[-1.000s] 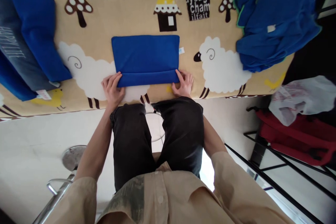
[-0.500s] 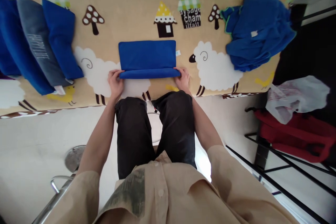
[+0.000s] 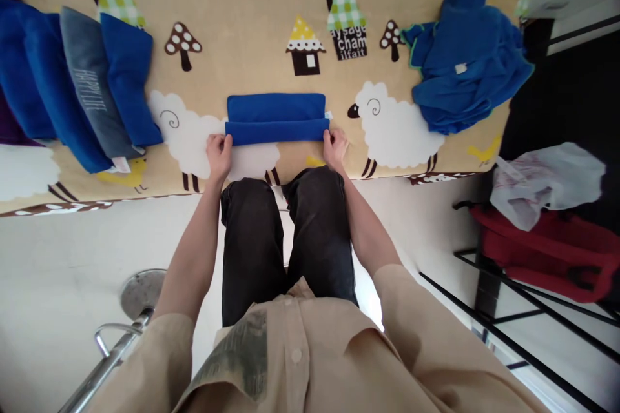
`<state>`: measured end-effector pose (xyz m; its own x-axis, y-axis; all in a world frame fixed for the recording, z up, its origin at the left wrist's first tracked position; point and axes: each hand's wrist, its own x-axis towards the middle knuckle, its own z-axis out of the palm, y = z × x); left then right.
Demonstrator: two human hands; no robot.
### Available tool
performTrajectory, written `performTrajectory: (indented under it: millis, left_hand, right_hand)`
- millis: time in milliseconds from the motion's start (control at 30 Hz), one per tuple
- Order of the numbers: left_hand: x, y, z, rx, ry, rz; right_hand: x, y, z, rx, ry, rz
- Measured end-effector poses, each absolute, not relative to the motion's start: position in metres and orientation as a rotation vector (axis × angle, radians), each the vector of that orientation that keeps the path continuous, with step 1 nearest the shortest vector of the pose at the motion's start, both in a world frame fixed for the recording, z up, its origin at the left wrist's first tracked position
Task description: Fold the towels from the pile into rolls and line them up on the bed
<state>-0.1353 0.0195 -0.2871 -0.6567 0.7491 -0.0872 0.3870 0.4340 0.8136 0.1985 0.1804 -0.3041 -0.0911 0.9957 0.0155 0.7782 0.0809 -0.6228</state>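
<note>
In front of my knees a blue cloth [image 3: 276, 132] lies on the patterned cover, its near part folded over so that a strip of the far part shows behind the fold. My left hand [image 3: 220, 153] pinches the cloth at its left end, near the fold. At the opposite end, the fingers of my right hand [image 3: 335, 146] close on the right side of the same fold. A small white label [image 3: 329, 115] sticks out from the cloth's right edge. Both hands rest low over the cover.
Several folded cloths, blue ones and a grey one [image 3: 92, 80], lie side by side at the left. A loose heap of blue cloth [image 3: 472, 64] sits at the right. Beyond the table's right edge are a plastic bag [image 3: 547, 174], a red bag [image 3: 547, 245] and black metal bars [image 3: 489, 329].
The near edge of the blue cloth has been laid further over, so the folded strip is wider and less of the far part shows. Both hands still hold its ends.
</note>
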Motion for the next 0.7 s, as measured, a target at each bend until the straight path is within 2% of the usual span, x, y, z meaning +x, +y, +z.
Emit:
performTrajectory:
  millis: [500, 700]
  left_hand:
    - [-0.122, 0.024, -0.29, 0.875, 2.413, 1.112]
    - [-0.111, 0.025, -0.291, 0.905, 2.529, 1.117]
  right_hand:
    - [0.188, 0.171, -0.307, -1.791, -1.869, 0.386]
    - [0.186, 0.169, -0.303, -1.837, -1.867, 0.414]
